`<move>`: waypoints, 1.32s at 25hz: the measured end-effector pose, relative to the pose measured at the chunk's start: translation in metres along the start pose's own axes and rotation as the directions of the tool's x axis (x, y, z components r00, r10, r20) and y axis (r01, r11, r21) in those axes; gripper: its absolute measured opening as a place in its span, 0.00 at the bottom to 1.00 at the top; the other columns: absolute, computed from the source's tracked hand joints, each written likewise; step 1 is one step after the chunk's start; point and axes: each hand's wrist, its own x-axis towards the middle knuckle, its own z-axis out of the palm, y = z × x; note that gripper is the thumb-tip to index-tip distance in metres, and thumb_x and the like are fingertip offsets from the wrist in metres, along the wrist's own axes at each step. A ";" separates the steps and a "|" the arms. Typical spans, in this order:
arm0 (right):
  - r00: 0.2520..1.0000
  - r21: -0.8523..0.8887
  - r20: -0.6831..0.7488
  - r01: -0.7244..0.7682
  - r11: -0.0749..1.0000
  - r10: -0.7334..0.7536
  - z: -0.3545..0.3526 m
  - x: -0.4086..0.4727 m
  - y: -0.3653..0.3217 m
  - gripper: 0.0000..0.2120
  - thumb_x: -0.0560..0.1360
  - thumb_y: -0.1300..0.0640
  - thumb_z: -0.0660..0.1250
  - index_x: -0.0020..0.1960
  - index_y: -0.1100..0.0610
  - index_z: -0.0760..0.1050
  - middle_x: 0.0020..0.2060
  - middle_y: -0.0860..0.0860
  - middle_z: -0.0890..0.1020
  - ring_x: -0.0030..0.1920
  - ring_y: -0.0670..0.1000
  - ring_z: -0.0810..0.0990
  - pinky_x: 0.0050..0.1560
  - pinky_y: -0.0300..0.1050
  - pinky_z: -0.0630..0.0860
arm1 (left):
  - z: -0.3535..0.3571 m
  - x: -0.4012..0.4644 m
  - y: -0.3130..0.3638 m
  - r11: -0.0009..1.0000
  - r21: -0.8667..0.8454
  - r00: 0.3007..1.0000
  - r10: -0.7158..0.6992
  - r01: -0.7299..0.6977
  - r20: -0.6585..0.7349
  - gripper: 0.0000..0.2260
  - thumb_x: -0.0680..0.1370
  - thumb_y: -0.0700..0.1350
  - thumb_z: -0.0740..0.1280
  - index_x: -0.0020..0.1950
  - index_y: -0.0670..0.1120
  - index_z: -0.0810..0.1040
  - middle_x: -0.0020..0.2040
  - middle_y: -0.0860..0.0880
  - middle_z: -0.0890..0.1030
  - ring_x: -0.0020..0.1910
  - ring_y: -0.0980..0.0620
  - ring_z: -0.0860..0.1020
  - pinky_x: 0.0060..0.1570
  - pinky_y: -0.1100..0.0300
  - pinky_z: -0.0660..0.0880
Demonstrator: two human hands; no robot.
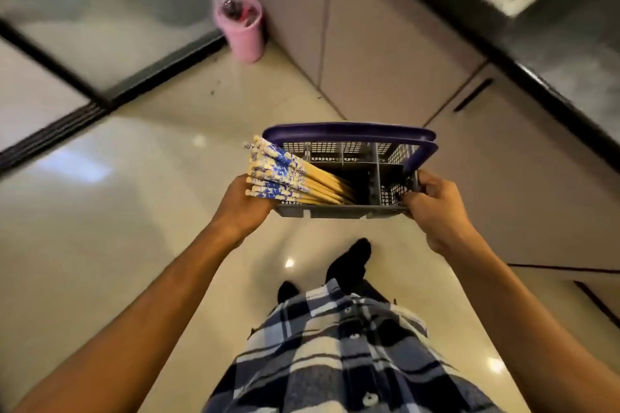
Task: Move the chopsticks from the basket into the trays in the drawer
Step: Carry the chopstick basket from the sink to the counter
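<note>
the chopsticks (pixel 285 174) sit near the middle of the frame as a bundle of pale wood sticks with blue and white patterned ends. they lean out over the left end of a grey mesh basket (pixel 349 211), with their plain ends down in its left compartment. the basket has inner dividers and a dark blue handle (pixel 349 131) folded toward its far side. the left hand (pixel 243 208) holds the basket's left end just under the patterned ends, fingers curled beneath where they cannot be seen fully. the right hand (pixel 436 208) grips the right end, with its fingers (pixel 411 199) hooked over the mesh wall. both arms reach forward from the bottom of the frame, above a blue and white checked shirt (pixel 342 345) and dark feet (pixel 349 261). below lies a glossy cream floor (pixel 134 211). pale cabinet doors (pixel 385 54) fill the upper right, a pink bin (pixel 241 30) stands in the upper middle, and a dark-framed glass door (pixel 100 10) takes the upper left.
</note>
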 end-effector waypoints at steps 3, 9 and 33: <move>0.979 -0.138 0.202 0.040 0.990 -0.011 0.079 -0.034 0.011 0.17 0.75 0.73 0.64 0.52 0.52 0.79 0.40 0.46 0.81 0.41 0.45 0.79 0.34 0.34 0.74 | -0.053 -0.058 -0.083 0.985 -0.123 0.980 -0.138 0.120 -0.145 0.15 0.76 0.40 0.68 0.43 0.62 0.83 0.51 0.51 0.85 0.53 0.48 0.82 0.58 0.39 0.78; 0.837 -0.399 0.547 0.237 0.886 0.022 0.216 -0.082 0.016 0.16 0.74 0.73 0.63 0.54 0.55 0.77 0.40 0.47 0.78 0.41 0.45 0.76 0.38 0.37 0.73 | -0.106 -0.177 -0.200 0.872 -0.455 0.825 -0.387 0.181 -0.412 0.13 0.76 0.38 0.67 0.45 0.57 0.84 0.52 0.50 0.86 0.55 0.46 0.82 0.58 0.39 0.78; 0.036 -0.191 0.945 0.866 0.462 0.324 0.725 -0.384 -0.008 0.18 0.76 0.74 0.59 0.57 0.58 0.79 0.39 0.48 0.81 0.41 0.49 0.78 0.39 0.41 0.74 | -0.325 -0.416 -0.353 0.486 -0.720 0.026 -0.820 -0.496 -0.571 0.07 0.68 0.46 0.70 0.45 0.52 0.79 0.53 0.41 0.81 0.53 0.43 0.78 0.63 0.39 0.75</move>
